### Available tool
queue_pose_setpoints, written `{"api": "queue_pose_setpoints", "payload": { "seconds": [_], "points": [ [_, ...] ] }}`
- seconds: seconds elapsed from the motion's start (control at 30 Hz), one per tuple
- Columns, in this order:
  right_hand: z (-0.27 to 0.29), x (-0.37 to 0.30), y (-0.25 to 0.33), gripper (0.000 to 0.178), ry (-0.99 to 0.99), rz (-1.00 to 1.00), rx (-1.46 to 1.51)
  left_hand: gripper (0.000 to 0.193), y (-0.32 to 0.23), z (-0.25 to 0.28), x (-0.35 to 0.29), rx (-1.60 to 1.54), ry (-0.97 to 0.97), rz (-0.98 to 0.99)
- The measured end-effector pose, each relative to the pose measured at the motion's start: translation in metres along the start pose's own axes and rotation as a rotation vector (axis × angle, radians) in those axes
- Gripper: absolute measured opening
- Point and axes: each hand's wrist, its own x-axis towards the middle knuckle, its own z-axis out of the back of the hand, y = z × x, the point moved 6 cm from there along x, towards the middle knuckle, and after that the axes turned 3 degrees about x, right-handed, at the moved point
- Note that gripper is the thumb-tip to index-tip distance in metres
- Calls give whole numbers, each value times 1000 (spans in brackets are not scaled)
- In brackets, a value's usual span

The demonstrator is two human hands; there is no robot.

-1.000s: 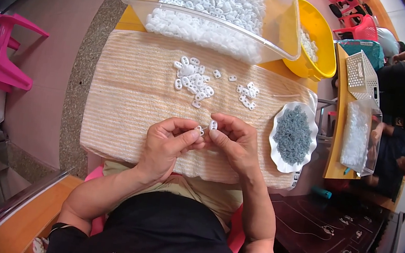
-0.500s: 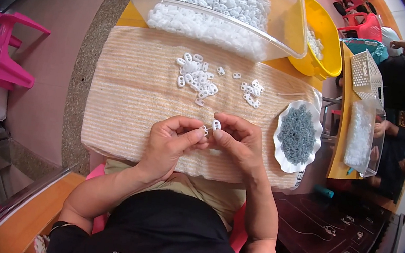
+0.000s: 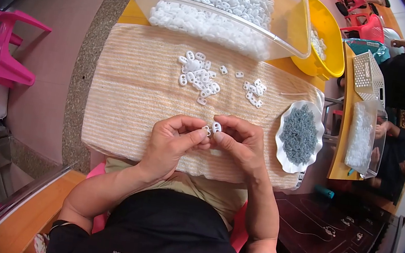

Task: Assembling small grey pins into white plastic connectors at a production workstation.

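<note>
Above the front part of the towel, my left hand (image 3: pixel 174 142) pinches a small white two-holed plastic piece (image 3: pixel 206 130) between thumb and forefinger. Right beside it, my right hand (image 3: pixel 242 143) is closed on a larger white oval plastic piece (image 3: pixel 216 127) with two holes. The two pieces are held side by side at the fingertips; whether they touch is too small to tell. Beyond my hands lies a loose pile of white oval pieces (image 3: pixel 199 79), with a smaller group of little white pieces (image 3: pixel 255 90) to its right.
A striped towel (image 3: pixel 124 96) covers the table. A clear bin (image 3: pixel 280 44) of white pieces stands at the back, beside a yellow basin (image 3: pixel 331 61). To the right is a scalloped white plate (image 3: pixel 280 154) of small grey pieces (image 3: pixel 299 131). People sit at another table (image 3: pixel 336 164).
The two white pieces have turned slightly in my fingers and show more of their faces. Both hands stay in nearly the same place.
</note>
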Motion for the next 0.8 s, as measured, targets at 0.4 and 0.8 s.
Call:
{"api": "queue_pose_setpoints", "payload": {
  "seconds": [0.4, 0.8],
  "points": [
    [-5, 0, 7, 29, 24, 27, -84, 15, 1, 0, 1, 36, 8, 9],
    [-5, 0, 6, 30, 46, 19, -66, 15, 0, -1, 1, 53, 11, 28]
  ]
}}
